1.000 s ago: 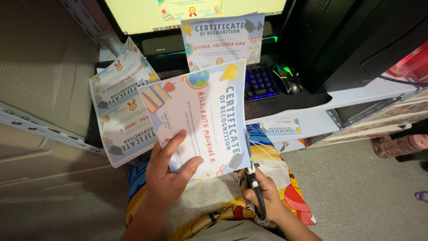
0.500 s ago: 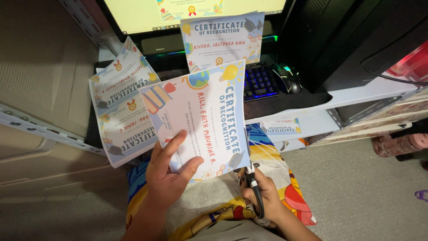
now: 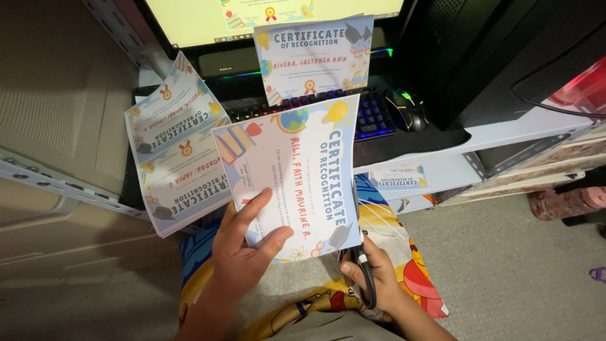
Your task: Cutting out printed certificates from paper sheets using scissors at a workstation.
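While the head view is compared with the two earlier frames, almost nothing is found changed: the printed certificate sheet [image 3: 297, 177] is held in the same spot over the lap, tilted the same way, its long edge running up and down in frame. Only a slight shift of framing is noted.

Left hand [image 3: 243, 259]: grip clenched on the lower edge of the certificate sheet, thumb laid across the front, fingers spread behind and partly on the face. No regrip is seen since the earlier frames.

Right hand [image 3: 372, 281]: grip closed around black-handled scissors [image 3: 363, 278], held low at the sheet's bottom right corner. The blades are mostly hidden behind the paper, so it cannot be told whether they are apart or closed, or whether the paper edge is between them.

Judged from this, the cutting is taken as paused or barely begun; the sheet's outline looks whole, no strip is seen hanging off.

Around the hands: a fanned stack of similar certificates [image 3: 173, 158] is rested at left on the worktop edge, just beside the held sheet. Another certificate [image 3: 309, 57] is propped upright against the monitor [image 3: 208, 19]. A backlit keyboard [image 3: 372, 117] and a dark mouse [image 3: 407, 113] lie behind on the worktop. A colourful cartoon-print cloth [image 3: 404, 252] is spread under the hands, grey floor [image 3: 517, 265] at right.
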